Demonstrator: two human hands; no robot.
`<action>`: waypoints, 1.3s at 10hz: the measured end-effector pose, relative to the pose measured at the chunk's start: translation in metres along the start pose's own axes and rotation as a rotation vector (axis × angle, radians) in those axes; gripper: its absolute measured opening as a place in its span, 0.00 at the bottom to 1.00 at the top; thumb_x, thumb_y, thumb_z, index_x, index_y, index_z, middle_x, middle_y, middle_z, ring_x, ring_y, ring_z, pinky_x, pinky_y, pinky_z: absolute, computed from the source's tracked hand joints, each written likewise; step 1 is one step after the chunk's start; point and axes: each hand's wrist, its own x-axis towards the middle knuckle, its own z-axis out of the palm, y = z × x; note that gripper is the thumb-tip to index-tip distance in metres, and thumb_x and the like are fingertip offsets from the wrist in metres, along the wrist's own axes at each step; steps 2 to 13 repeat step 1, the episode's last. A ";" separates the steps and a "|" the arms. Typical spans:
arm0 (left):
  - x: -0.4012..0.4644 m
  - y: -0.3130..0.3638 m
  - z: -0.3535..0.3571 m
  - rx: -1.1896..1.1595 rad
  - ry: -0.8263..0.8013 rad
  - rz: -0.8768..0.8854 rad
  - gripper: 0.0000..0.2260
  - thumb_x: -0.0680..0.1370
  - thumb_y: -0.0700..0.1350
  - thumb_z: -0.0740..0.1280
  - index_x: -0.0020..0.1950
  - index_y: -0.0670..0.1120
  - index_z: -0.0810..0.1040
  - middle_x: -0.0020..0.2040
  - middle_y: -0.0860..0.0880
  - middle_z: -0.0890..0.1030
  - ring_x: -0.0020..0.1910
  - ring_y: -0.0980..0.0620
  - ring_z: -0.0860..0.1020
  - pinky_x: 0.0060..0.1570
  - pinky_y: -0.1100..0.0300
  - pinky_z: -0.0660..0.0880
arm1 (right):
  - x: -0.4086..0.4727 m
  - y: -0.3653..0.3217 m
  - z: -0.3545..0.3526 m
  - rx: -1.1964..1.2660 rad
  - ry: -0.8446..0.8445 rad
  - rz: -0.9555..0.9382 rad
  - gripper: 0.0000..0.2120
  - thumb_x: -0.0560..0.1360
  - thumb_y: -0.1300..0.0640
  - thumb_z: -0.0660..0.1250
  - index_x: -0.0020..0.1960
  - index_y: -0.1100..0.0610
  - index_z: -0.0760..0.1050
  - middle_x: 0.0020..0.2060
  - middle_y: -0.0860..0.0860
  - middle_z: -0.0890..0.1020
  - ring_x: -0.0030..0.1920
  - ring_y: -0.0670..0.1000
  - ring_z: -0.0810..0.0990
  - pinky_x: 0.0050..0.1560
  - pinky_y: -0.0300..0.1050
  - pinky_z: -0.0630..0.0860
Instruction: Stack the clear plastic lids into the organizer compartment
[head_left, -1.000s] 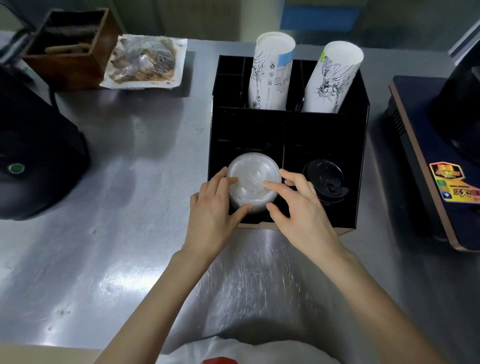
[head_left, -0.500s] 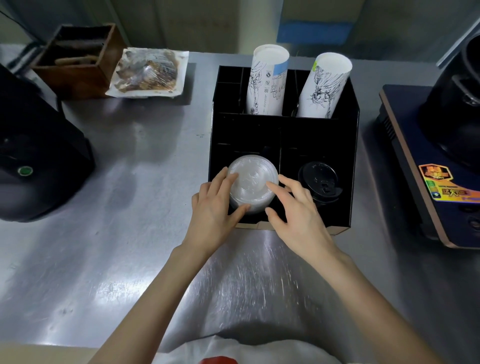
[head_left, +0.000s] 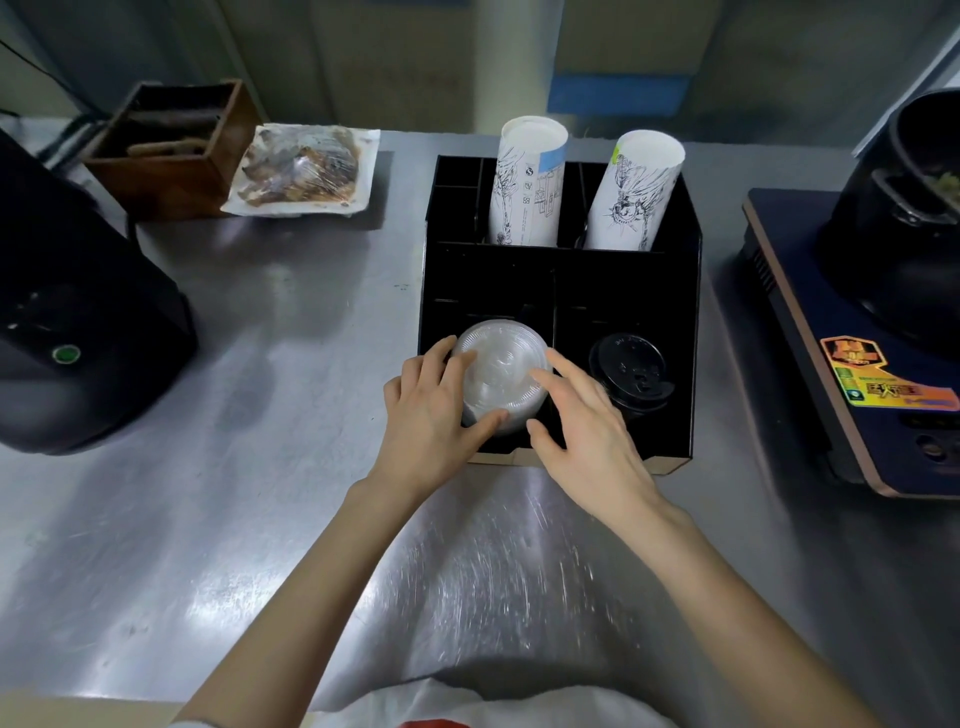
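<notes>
A stack of clear plastic lids (head_left: 501, 376) stands in the front left compartment of the black organizer (head_left: 680, 322). My left hand (head_left: 434, 421) wraps the stack's left side, thumb under its front edge and fingers on its top rim. On the stack's right side my right hand (head_left: 592, 436) has its fingers spread, the index fingertip touching the top rim and the thumb low near the compartment's front wall. How many lids the stack holds is unclear.
Black cup lids (head_left: 631, 376) fill the front right compartment. Two sleeves of paper cups (head_left: 530, 189) lean in the back compartments. A black machine (head_left: 78, 322) stands at left, a cooker with a pot (head_left: 883, 291) at right, a wooden box (head_left: 171, 145) and wrapped tray (head_left: 304, 171) behind.
Both hands stay on the lid stack in the compartment. My right hand's fingers have spread a little wider. The view has tilted slightly.
</notes>
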 end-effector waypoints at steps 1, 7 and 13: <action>-0.001 -0.001 -0.002 0.013 -0.019 0.011 0.30 0.70 0.56 0.68 0.66 0.45 0.63 0.71 0.44 0.62 0.66 0.43 0.61 0.60 0.49 0.56 | 0.002 0.001 -0.007 0.029 0.026 -0.002 0.23 0.75 0.57 0.59 0.69 0.53 0.59 0.73 0.50 0.58 0.72 0.50 0.55 0.71 0.49 0.56; -0.001 -0.001 -0.002 0.013 -0.019 0.011 0.30 0.70 0.56 0.68 0.66 0.45 0.63 0.71 0.44 0.62 0.66 0.43 0.61 0.60 0.49 0.56 | 0.002 0.001 -0.007 0.029 0.026 -0.002 0.23 0.75 0.57 0.59 0.69 0.53 0.59 0.73 0.50 0.58 0.72 0.50 0.55 0.71 0.49 0.56; -0.001 -0.001 -0.002 0.013 -0.019 0.011 0.30 0.70 0.56 0.68 0.66 0.45 0.63 0.71 0.44 0.62 0.66 0.43 0.61 0.60 0.49 0.56 | 0.002 0.001 -0.007 0.029 0.026 -0.002 0.23 0.75 0.57 0.59 0.69 0.53 0.59 0.73 0.50 0.58 0.72 0.50 0.55 0.71 0.49 0.56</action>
